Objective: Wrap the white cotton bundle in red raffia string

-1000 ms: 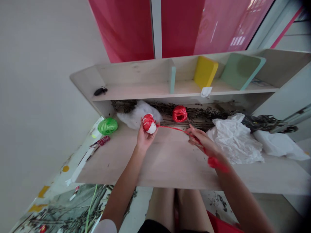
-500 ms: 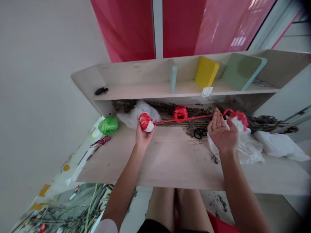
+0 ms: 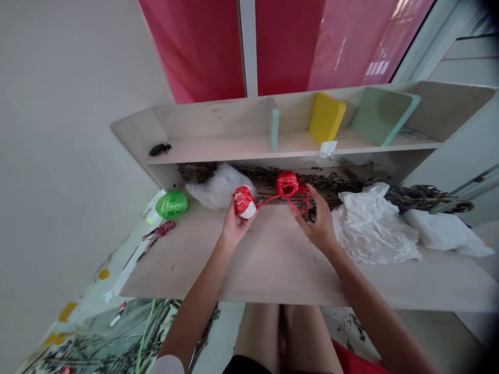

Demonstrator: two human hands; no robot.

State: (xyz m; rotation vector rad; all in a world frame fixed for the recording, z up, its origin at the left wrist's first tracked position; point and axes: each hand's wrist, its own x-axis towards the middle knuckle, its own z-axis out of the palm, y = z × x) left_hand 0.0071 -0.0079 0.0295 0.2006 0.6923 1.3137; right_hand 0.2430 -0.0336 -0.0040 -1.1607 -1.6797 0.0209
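Red-white bundle (image 3: 244, 201) | hands: left (image 3: 234, 226) cradling it, right (image 3: 320, 223) spread at ribbon (image 3: 303, 189) | shelf (image 3: 218, 144) holds yellow panel (image 3: 326, 118)

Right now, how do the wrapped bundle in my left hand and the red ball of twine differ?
The wrapped bundle is red and white, while the red ball of twine is red all over. The bundle shows a white end; the ball shows a dark hollow. Your left hand holds the bundle, but not the ball. Both look roundish, with shiny red wrapping.

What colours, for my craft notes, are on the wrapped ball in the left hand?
The wrapped ball is red and white, clearest in the head view.
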